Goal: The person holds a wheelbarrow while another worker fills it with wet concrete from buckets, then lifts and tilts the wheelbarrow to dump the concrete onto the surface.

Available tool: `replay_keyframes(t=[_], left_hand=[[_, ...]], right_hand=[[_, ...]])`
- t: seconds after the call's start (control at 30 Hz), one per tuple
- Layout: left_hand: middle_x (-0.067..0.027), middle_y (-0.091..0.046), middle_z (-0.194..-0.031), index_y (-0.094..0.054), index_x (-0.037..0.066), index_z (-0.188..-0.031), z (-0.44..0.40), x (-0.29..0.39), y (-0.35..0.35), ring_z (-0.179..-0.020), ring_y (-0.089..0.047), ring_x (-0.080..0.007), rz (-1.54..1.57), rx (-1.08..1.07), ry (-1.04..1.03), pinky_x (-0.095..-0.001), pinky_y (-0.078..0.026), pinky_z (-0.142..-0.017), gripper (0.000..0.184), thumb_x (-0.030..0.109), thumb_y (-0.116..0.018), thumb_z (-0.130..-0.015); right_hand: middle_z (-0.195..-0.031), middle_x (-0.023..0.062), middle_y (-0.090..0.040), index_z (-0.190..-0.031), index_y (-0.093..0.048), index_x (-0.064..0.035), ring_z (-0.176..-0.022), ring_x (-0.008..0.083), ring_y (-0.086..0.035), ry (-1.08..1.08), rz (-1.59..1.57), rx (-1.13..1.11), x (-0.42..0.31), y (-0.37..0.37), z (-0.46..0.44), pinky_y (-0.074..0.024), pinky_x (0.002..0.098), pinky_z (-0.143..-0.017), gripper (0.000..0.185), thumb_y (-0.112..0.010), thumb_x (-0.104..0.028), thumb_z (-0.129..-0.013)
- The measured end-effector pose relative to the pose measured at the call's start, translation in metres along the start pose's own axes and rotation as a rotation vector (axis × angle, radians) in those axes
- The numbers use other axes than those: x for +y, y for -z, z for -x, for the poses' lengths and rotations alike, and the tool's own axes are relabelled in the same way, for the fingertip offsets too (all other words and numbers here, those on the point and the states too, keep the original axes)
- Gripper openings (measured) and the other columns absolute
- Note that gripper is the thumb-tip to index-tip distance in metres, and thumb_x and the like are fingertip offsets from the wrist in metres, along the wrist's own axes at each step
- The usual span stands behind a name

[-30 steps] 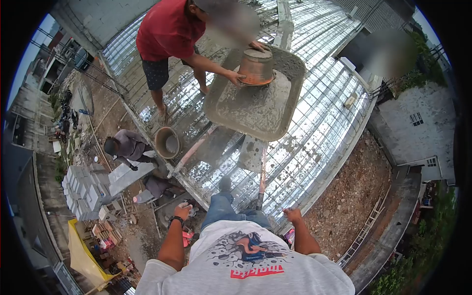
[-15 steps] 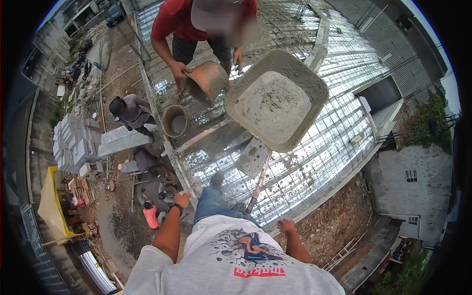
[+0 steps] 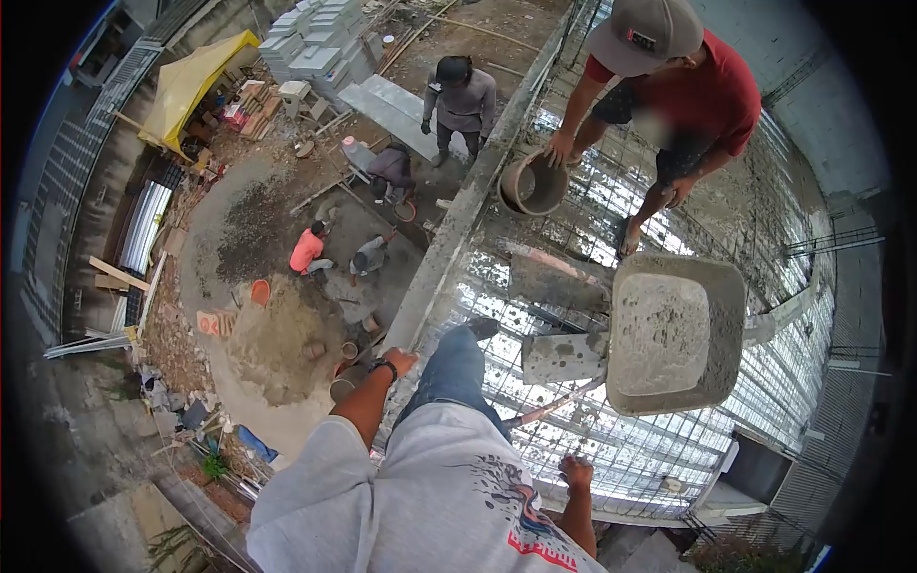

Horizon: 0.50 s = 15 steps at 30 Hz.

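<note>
My left hand point(image 3: 399, 361), with a dark band on its wrist, is held out beside my thigh near the concrete edge beam point(image 3: 449, 229). Its fingers are curled in, and nothing shows in them. On the other side my right hand point(image 3: 576, 471) hangs over the mesh-covered metal deck point(image 3: 611, 454), loosely bent with nothing in it. Ahead of me stands a wheelbarrow point(image 3: 673, 334) with wet concrete in its tray. A flat, spattered board point(image 3: 564, 358) lies against its near side, and a long handle point(image 3: 554, 406) runs below it.
A co-worker in a red shirt point(image 3: 721, 105) bends forward, one hand at a bucket point(image 3: 535, 183) on the deck. Beyond the beam, the ground is far below, with several people, a sand pile point(image 3: 287, 344) and stacked blocks point(image 3: 310, 48). An opening point(image 3: 755, 468) lies at the lower right.
My view has turned left, so the wheelbarrow sits further right and lower. The co-worker's orange bucket, tilted earlier, no longer shows in their hand; that hand is now at the bucket on the deck.
</note>
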<state>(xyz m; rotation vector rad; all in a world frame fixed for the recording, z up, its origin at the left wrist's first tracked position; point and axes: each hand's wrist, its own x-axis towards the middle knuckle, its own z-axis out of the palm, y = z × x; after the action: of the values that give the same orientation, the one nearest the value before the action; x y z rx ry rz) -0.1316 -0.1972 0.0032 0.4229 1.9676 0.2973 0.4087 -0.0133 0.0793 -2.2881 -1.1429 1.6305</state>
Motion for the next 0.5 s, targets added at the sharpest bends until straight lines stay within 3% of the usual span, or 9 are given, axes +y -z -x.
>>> replay_keyframes(t=[0.07, 0.1, 0.2, 0.5], left_hand=[[-0.0241, -0.061, -0.110, -0.067, 0.002, -0.103, -0.035, -0.043, -0.036, -0.107, -0.057, -0.0368, 0.026, 0.070, -0.041, -0.0419, -0.044, -0.092, 0.055, 0.051, -0.055, -0.082], [-0.0239, -0.062, -0.110, -0.067, 0.002, -0.103, -0.029, -0.043, -0.037, -0.106, -0.057, -0.0369, 0.060, 0.071, -0.040, -0.0417, -0.044, -0.091, 0.054, 0.050, -0.055, -0.082], [-0.0226, -0.062, -0.109, -0.067, 0.003, -0.103, 0.001, -0.026, -0.021, -0.105, -0.058, -0.0369, 0.085, 0.094, -0.014, -0.0411, -0.045, -0.091, 0.051, 0.048, -0.056, -0.083], [-0.0199, -0.063, -0.112, -0.063, 0.002, -0.112, -0.040, -0.056, -0.022, -0.107, -0.058, -0.0335, 0.118, 0.079, -0.025, -0.0394, -0.044, -0.094, 0.059, 0.050, -0.062, -0.079]], right_hand=[[-0.078, 0.0031, -0.062, -0.090, -0.060, -0.0071, -0.068, 0.0172, -0.061, 0.035, 0.055, -0.048, -0.021, 0.000, -0.009, -0.0490, 0.0350, -0.058, 0.015, -0.064, -0.021, -0.086], [-0.078, 0.0071, -0.065, -0.091, -0.058, -0.0026, -0.062, 0.0184, -0.063, 0.064, -0.025, -0.064, -0.027, -0.002, -0.017, -0.0476, 0.0297, -0.049, 0.019, -0.069, -0.017, -0.084], [-0.082, 0.0042, -0.063, -0.095, -0.060, -0.0046, -0.073, 0.0191, -0.064, 0.109, 0.108, -0.047, -0.058, -0.019, -0.016, -0.0494, 0.0331, -0.061, 0.022, -0.064, -0.024, -0.086], [-0.087, 0.0065, -0.066, -0.100, -0.060, -0.0048, -0.076, 0.0204, -0.064, 0.100, 0.083, -0.121, -0.056, -0.060, -0.002, -0.0507, 0.0366, -0.065, 0.026, -0.065, -0.026, -0.086]])
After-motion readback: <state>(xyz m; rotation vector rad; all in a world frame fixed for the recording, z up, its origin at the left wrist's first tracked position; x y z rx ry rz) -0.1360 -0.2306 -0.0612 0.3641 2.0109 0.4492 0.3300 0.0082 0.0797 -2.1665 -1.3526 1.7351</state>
